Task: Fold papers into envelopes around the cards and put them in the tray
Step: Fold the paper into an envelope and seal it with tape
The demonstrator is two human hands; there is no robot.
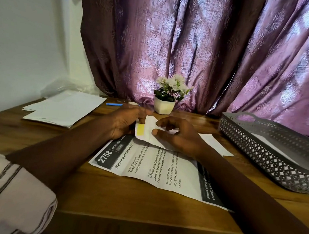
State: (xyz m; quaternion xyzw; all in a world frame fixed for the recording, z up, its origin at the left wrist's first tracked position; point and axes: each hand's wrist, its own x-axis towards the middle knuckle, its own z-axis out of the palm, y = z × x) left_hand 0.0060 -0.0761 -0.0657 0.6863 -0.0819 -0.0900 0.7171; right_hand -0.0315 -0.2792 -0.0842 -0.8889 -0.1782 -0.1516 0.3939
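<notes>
**A:** First entry?

**B:** White paper [149, 133], part-folded, at the far edge of the printed sheet [146, 168]. A yellow card [140, 129] shows at its left fold. The left hand [125, 123] grips the left edge with curled fingers. The right hand [176, 135] pinches the right side, thumb on top.

**A:** Hazards?

**B:** The card could slide out if either grip slackens. The crease could run crooked, as the paper seems lifted rather than pressed flat.

**A:** Destination?

**B:** Grey lattice tray [249, 142], right of the printed sheet, with something white already inside.

**A:** Surroundings?

**B:** Stack of blank papers [63, 108], left of the sheet. Blue pen [114, 104] and potted plant [165, 103], beyond it. Wooden table [124, 203] beneath. Purple curtain [192, 46] behind, and a pale wall [27, 33] beyond-left.
</notes>
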